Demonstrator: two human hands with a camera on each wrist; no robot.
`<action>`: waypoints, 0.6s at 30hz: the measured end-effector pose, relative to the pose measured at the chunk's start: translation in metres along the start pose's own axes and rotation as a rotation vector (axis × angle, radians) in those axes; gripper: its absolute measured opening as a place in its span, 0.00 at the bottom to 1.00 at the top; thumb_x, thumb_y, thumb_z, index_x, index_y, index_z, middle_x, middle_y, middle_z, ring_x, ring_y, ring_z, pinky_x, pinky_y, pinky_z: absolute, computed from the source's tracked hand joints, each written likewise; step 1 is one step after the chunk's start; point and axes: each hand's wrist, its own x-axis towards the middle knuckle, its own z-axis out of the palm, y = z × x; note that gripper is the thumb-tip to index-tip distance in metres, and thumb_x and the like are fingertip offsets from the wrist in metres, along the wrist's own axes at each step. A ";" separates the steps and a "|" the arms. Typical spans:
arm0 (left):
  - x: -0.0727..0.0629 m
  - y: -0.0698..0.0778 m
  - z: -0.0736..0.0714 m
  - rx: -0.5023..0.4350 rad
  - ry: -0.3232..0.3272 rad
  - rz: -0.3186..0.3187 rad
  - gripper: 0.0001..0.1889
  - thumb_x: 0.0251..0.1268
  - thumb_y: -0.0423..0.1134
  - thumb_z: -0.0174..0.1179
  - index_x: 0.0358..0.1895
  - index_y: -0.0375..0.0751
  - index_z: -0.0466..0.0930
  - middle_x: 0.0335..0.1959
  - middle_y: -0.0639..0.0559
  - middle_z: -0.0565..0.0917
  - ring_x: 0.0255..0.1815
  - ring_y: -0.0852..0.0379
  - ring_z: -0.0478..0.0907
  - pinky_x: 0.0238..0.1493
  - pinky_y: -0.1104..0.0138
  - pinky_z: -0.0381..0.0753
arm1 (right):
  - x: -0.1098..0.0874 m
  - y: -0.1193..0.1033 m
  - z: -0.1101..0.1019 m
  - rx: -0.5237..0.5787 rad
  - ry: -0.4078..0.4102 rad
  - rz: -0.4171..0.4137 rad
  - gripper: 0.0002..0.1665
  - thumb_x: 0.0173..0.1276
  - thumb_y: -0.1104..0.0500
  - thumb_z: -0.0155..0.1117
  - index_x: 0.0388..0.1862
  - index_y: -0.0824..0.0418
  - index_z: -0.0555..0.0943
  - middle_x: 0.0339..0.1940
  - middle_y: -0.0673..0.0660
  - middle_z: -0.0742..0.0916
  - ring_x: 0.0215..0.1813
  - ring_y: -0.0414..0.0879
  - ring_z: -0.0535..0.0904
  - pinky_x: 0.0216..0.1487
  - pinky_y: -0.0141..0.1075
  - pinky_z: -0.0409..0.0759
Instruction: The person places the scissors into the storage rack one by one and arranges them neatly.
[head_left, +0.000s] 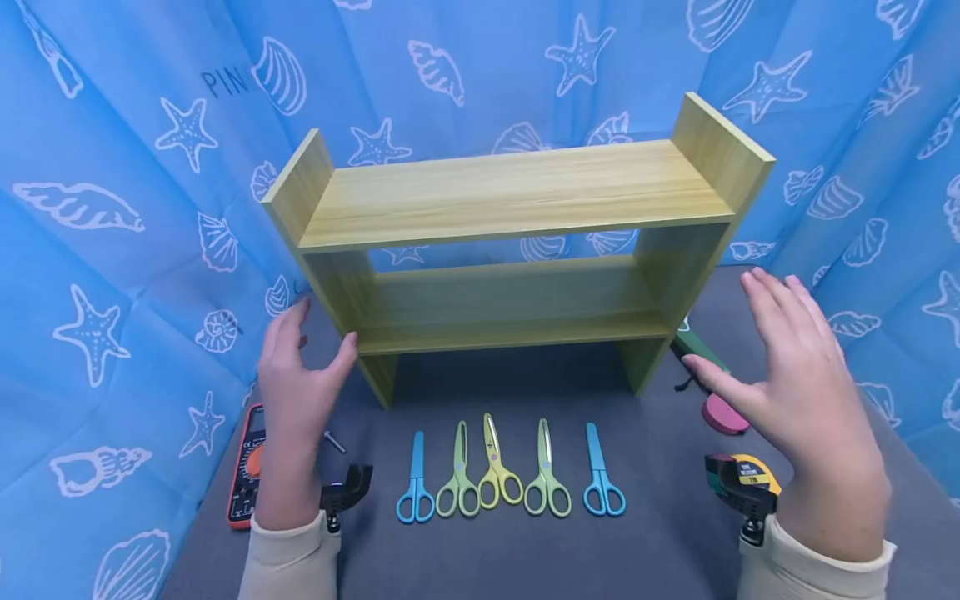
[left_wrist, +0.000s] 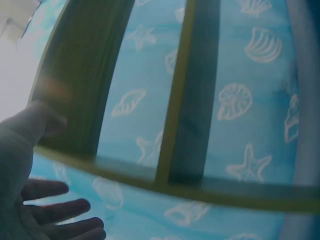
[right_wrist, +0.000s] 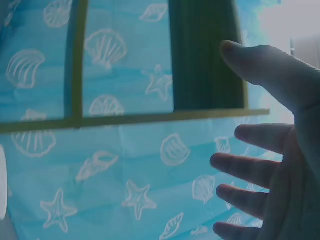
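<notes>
A light wooden two-tier shelf [head_left: 517, 196] stands in the middle of the head view. My left hand [head_left: 296, 404] is at its left side panel, fingers spread and relaxed; whether the thumb touches the panel I cannot tell. To the right of the shelf my right hand [head_left: 806, 375] is raised, thumb and fingers apart, holding nothing. In both wrist views the shelf lies beyond loosely extended fingers. In front of it lies a row of scissors: a blue pair [head_left: 416, 483], a green pair [head_left: 459, 479], a yellow pair [head_left: 495, 467], another green pair [head_left: 547, 479] and another blue pair [head_left: 597, 475].
A red-edged multimeter [head_left: 242, 492] and a small screw [head_left: 335, 442] lie on the left of the grey tabletop [head_left: 480, 558]. On the right are a tape measure [head_left: 757, 473], a pink round object [head_left: 725, 414] and a green strip-like object [head_left: 701, 348]. A blue shell-patterned curtain [head_left: 480, 75] hangs behind.
</notes>
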 end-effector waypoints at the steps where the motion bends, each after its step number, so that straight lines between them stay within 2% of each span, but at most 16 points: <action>1: 0.000 0.002 0.003 -0.028 0.010 -0.015 0.34 0.62 0.42 0.73 0.71 0.39 0.74 0.65 0.44 0.77 0.66 0.47 0.74 0.60 0.47 0.79 | -0.001 -0.003 0.001 0.017 0.029 -0.032 0.59 0.60 0.35 0.75 0.77 0.70 0.64 0.75 0.72 0.69 0.80 0.68 0.54 0.80 0.57 0.46; 5: 0.000 0.007 0.015 -0.126 0.042 -0.120 0.27 0.65 0.45 0.70 0.65 0.40 0.78 0.58 0.48 0.80 0.56 0.51 0.79 0.54 0.58 0.83 | -0.001 -0.017 0.003 0.081 0.109 -0.142 0.61 0.63 0.21 0.58 0.75 0.69 0.68 0.71 0.72 0.74 0.75 0.69 0.63 0.79 0.53 0.54; 6: 0.001 0.007 0.017 -0.145 0.048 -0.146 0.26 0.66 0.46 0.70 0.63 0.40 0.78 0.56 0.49 0.80 0.54 0.53 0.80 0.52 0.62 0.83 | -0.001 -0.021 0.003 0.089 0.115 -0.161 0.60 0.64 0.22 0.57 0.75 0.68 0.69 0.71 0.72 0.75 0.74 0.69 0.66 0.77 0.48 0.62; 8: 0.001 0.007 0.022 -0.171 0.060 -0.185 0.24 0.67 0.47 0.68 0.61 0.38 0.79 0.53 0.49 0.80 0.51 0.55 0.80 0.48 0.68 0.83 | -0.002 -0.029 0.005 0.113 0.124 -0.185 0.57 0.65 0.23 0.57 0.75 0.66 0.70 0.70 0.70 0.76 0.71 0.67 0.69 0.74 0.38 0.65; 10: 0.002 0.007 0.026 -0.180 0.067 -0.201 0.22 0.68 0.47 0.67 0.58 0.36 0.80 0.51 0.48 0.80 0.49 0.55 0.80 0.45 0.73 0.82 | -0.004 -0.037 0.010 0.127 0.125 -0.195 0.53 0.67 0.25 0.57 0.74 0.64 0.72 0.69 0.68 0.78 0.68 0.64 0.72 0.60 0.26 0.72; 12: 0.001 0.006 0.028 -0.192 0.073 -0.199 0.21 0.69 0.45 0.67 0.57 0.34 0.80 0.50 0.47 0.80 0.48 0.55 0.80 0.43 0.74 0.81 | -0.007 -0.044 0.017 0.143 0.138 -0.201 0.50 0.69 0.27 0.57 0.72 0.64 0.74 0.66 0.66 0.80 0.65 0.62 0.75 0.56 0.21 0.71; 13: 0.001 0.006 0.029 -0.198 0.076 -0.195 0.20 0.69 0.44 0.67 0.56 0.34 0.80 0.49 0.46 0.80 0.47 0.55 0.80 0.43 0.75 0.81 | -0.009 -0.048 0.022 0.160 0.146 -0.205 0.48 0.69 0.28 0.58 0.71 0.64 0.76 0.65 0.66 0.81 0.64 0.62 0.76 0.61 0.23 0.69; 15: 0.000 0.006 0.030 -0.211 0.088 -0.183 0.18 0.69 0.42 0.67 0.54 0.33 0.80 0.48 0.46 0.81 0.46 0.55 0.81 0.41 0.76 0.81 | -0.013 -0.055 0.032 0.192 0.161 -0.223 0.45 0.70 0.30 0.59 0.68 0.65 0.78 0.63 0.65 0.82 0.63 0.61 0.77 0.61 0.25 0.70; 17: 0.001 0.005 0.030 -0.218 0.105 -0.165 0.16 0.69 0.41 0.66 0.52 0.32 0.81 0.46 0.46 0.82 0.45 0.56 0.81 0.41 0.76 0.81 | -0.017 -0.061 0.042 0.245 0.165 -0.237 0.43 0.71 0.32 0.61 0.67 0.66 0.79 0.62 0.65 0.83 0.63 0.60 0.77 0.71 0.28 0.63; 18: 0.002 0.005 0.030 -0.218 0.115 -0.155 0.15 0.69 0.40 0.66 0.52 0.32 0.82 0.46 0.45 0.82 0.44 0.57 0.81 0.41 0.76 0.81 | -0.019 -0.063 0.045 0.261 0.151 -0.235 0.43 0.71 0.32 0.61 0.67 0.66 0.78 0.62 0.65 0.83 0.64 0.59 0.77 0.71 0.28 0.63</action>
